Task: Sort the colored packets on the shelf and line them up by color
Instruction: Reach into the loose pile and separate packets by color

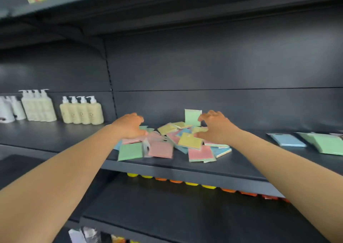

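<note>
A loose pile of colored packets [172, 140] lies mid-shelf: pink, yellow, green and blue ones overlap. A green packet [192, 116] stands upright against the back wall. My left hand [130, 125] rests on the pile's left edge with its fingers curled, its thumb over a pink packet [130, 140]; whether it grips is hidden. My right hand [215, 127] hovers over the pile's right side, fingers spread in a claw beside the upright green packet and holding nothing. Further right lie a flat blue packet [286, 140] and a green stack [324, 143].
Cream pump bottles [81, 112] and a second, taller row [39, 106] stand at the left of the dark shelf [241, 170]. Yellow and orange caps [191, 183] show under its front edge. Another shelf hangs overhead.
</note>
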The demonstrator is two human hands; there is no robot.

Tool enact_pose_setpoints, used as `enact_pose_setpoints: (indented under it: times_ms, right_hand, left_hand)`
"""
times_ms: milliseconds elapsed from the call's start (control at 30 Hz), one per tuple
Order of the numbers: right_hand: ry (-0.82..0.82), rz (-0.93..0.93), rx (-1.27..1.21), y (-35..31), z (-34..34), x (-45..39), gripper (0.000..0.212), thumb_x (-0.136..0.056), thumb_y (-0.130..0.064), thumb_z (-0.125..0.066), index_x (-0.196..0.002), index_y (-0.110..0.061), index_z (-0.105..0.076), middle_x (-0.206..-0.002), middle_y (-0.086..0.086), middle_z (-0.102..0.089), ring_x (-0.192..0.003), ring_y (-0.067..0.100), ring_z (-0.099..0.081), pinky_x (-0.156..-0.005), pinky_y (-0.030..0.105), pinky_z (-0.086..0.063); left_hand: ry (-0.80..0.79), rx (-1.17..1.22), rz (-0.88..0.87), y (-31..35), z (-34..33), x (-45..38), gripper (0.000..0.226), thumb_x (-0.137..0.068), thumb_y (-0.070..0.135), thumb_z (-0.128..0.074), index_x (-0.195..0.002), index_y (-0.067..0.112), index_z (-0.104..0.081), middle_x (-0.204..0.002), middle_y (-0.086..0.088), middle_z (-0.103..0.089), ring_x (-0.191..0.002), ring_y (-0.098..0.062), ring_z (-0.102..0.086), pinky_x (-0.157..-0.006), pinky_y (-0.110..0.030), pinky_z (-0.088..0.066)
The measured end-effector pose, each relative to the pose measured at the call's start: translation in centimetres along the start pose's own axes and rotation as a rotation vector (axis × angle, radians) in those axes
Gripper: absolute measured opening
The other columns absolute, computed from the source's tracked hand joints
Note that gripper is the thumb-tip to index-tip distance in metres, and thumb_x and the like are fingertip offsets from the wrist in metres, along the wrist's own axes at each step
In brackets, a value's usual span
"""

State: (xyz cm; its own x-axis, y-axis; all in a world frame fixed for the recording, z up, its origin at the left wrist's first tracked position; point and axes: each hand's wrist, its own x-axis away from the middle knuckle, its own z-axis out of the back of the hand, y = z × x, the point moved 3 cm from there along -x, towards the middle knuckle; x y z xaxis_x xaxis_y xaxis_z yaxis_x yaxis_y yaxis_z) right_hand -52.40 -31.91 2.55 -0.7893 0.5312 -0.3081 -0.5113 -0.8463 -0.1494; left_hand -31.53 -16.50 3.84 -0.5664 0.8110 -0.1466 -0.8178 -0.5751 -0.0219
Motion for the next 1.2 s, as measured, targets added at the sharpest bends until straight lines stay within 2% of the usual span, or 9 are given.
enact_pose_setpoints:
  times_ms: [267, 467, 633, 800, 867, 900, 967, 1033, 1200]
  right_hand:
    - [-0.065, 0.062, -0.092, -11.0, -3.9, -6.7, 0.054, -0.084, -0.045, -0.061, -0.129, -0.017, -0.048, -0.128, 0.010, -0.048, -0.123, 0.028, -0.039, -0.100, 0.039, -0.038]
    - [-0.152, 0.058, -0.189, -14.9, -7.3, -13.8, 0.053, -0.087, -0.041, -0.060, -0.133, -0.019, -0.046, -0.136, 0.006, -0.044, -0.128, 0.024, -0.037, -0.101, 0.034, -0.037]
    - [-0.196, -0.028, -0.305, -16.8, -11.2, -20.7, 0.052, -0.086, -0.044, -0.062, -0.129, -0.020, -0.049, -0.134, 0.001, -0.047, -0.122, 0.018, -0.046, -0.094, 0.027, -0.038]
    - [-0.280, -0.134, -0.310, -18.0, -14.9, -26.9, 0.057, -0.088, -0.044, -0.059, -0.128, -0.004, -0.052, -0.134, 0.013, -0.052, -0.121, 0.029, -0.051, -0.097, 0.033, -0.043]
    - [-0.301, -0.186, -0.332, -18.2, -16.2, -28.9, 0.059, -0.089, -0.041, -0.058, -0.121, 0.008, -0.054, -0.124, 0.024, -0.058, -0.110, 0.040, -0.056, -0.090, 0.041, -0.047]
    - [-0.320, -0.208, -0.345, -18.3, -16.9, -29.7, 0.054, -0.089, -0.040, -0.058, -0.109, 0.010, -0.059, -0.104, 0.024, -0.062, -0.090, 0.040, -0.058, -0.074, 0.038, -0.048]
    - [-0.334, -0.266, -0.337, -18.3, -18.2, -31.1, 0.047, -0.088, -0.043, -0.060, -0.063, -0.004, -0.049, -0.064, 0.010, -0.037, -0.055, 0.024, -0.034, -0.050, 0.030, -0.022]
    - [-0.345, -0.295, -0.332, -18.2, -19.4, -32.7, 0.055, -0.084, -0.048, -0.062, -0.055, -0.017, -0.027, -0.057, 0.000, -0.023, -0.049, 0.016, -0.021, -0.051, 0.030, -0.012]
    - [-0.370, -0.423, -0.327, -18.2, -21.6, -35.2, 0.056, -0.072, -0.060, -0.069, -0.055, -0.015, -0.039, -0.054, 0.000, -0.037, -0.048, 0.015, -0.035, -0.049, 0.028, -0.023]
  left_hand:
    - [0.005, 0.192, 0.110, -13.0, -1.4, -0.3, 0.050, -0.089, 0.042, -0.057, -0.128, 0.012, -0.052, -0.131, -0.008, -0.051, -0.115, -0.024, -0.050, -0.085, -0.029, -0.040]
    - [-0.011, 0.257, 0.156, -18.9, -4.1, -4.6, 0.041, -0.090, 0.041, -0.055, -0.115, 0.009, -0.056, -0.118, -0.012, -0.055, -0.105, -0.027, -0.055, -0.079, -0.031, -0.043]
    - [-0.009, 0.440, 0.197, -23.1, -6.8, -10.2, 0.060, -0.090, 0.041, -0.057, -0.139, 0.009, -0.043, -0.143, -0.006, -0.045, -0.129, -0.022, -0.045, -0.101, -0.030, -0.038]
    - [-0.080, 0.531, 0.220, -26.0, -10.4, -15.5, 0.070, -0.082, 0.050, -0.063, -0.135, 0.008, -0.046, -0.136, -0.005, -0.050, -0.121, -0.020, -0.050, -0.095, -0.028, -0.039]
    - [-0.112, 0.561, 0.206, -26.6, -11.5, -16.9, 0.061, -0.077, 0.053, -0.067, -0.120, 0.011, -0.056, -0.113, -0.001, -0.056, -0.102, -0.016, -0.055, -0.085, -0.027, -0.042]
    - [-0.127, 0.583, 0.199, -26.9, -12.0, -17.5, 0.055, -0.075, 0.054, -0.069, -0.111, 0.014, -0.057, -0.104, 0.003, -0.056, -0.094, -0.014, -0.054, -0.079, -0.026, -0.042]
    - [-0.147, 0.641, 0.186, -27.5, -12.9, -18.5, 0.054, -0.069, 0.056, -0.072, -0.103, 0.019, -0.054, -0.094, 0.008, -0.054, -0.086, -0.011, -0.053, -0.068, -0.024, -0.041]
    - [-0.166, 0.719, 0.174, -28.3, -13.7, -19.3, 0.056, -0.065, 0.056, -0.076, -0.102, 0.021, -0.053, -0.092, 0.008, -0.054, -0.082, -0.009, -0.052, -0.065, -0.023, -0.039]
    - [-0.181, 0.866, 0.172, -29.9, -15.3, -20.2, 0.050, -0.066, 0.047, -0.079, -0.102, 0.018, -0.061, -0.097, 0.005, -0.064, -0.086, -0.009, -0.059, -0.068, -0.019, -0.042]
